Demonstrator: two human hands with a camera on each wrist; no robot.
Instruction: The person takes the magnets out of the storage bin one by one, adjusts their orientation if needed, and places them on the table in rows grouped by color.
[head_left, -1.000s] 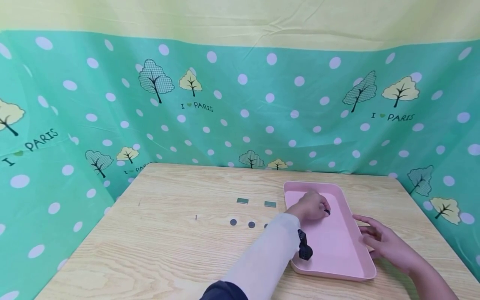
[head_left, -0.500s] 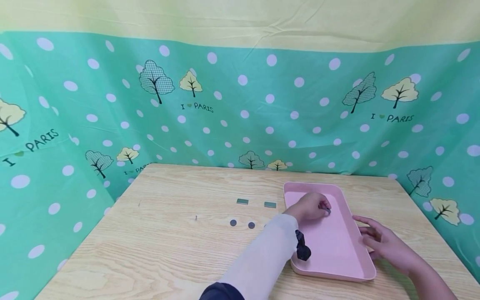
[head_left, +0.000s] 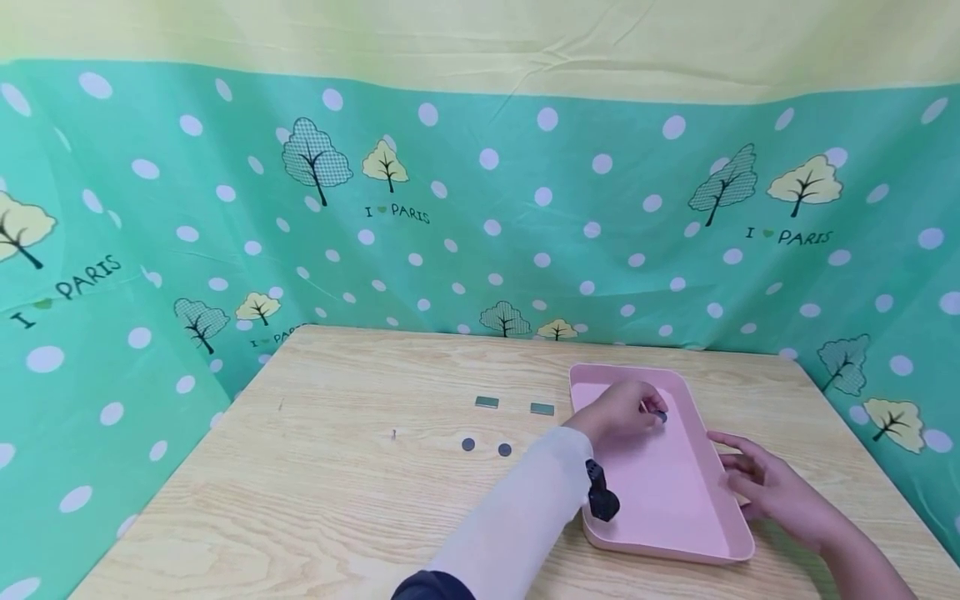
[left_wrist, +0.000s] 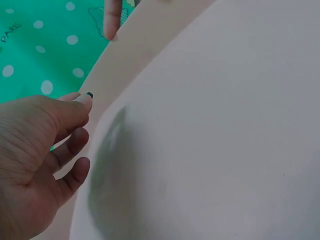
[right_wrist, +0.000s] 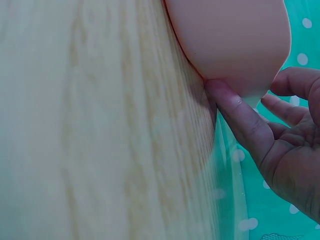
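Observation:
My left hand (head_left: 626,408) reaches over the pink tray (head_left: 667,508) and pinches a small dark disc (head_left: 660,416) between thumb and fingertips. In the left wrist view only a dark edge of the disc (left_wrist: 89,95) shows past the fingertips; the other fingers of the left hand (left_wrist: 35,155) are bent and hold nothing. My right hand (head_left: 772,487) rests against the outside of the tray's right wall, index fingertip near the rim. In the right wrist view its thumb (right_wrist: 240,115) presses low on the tray's outer wall (right_wrist: 230,40).
Left of the tray, two dark discs, a left one (head_left: 468,444) and a right one (head_left: 505,450), lie on the wooden table (head_left: 315,483). Behind them are two flat green-grey rectangular pieces, a left one (head_left: 487,402) and a right one (head_left: 542,409). A patterned curtain (head_left: 450,208) hangs behind.
The left hand has shifted slightly, and the disc in its fingertips has moved a little up and right. The left sleeve now hides a third disc seen earlier on the table. The right hand stays put.

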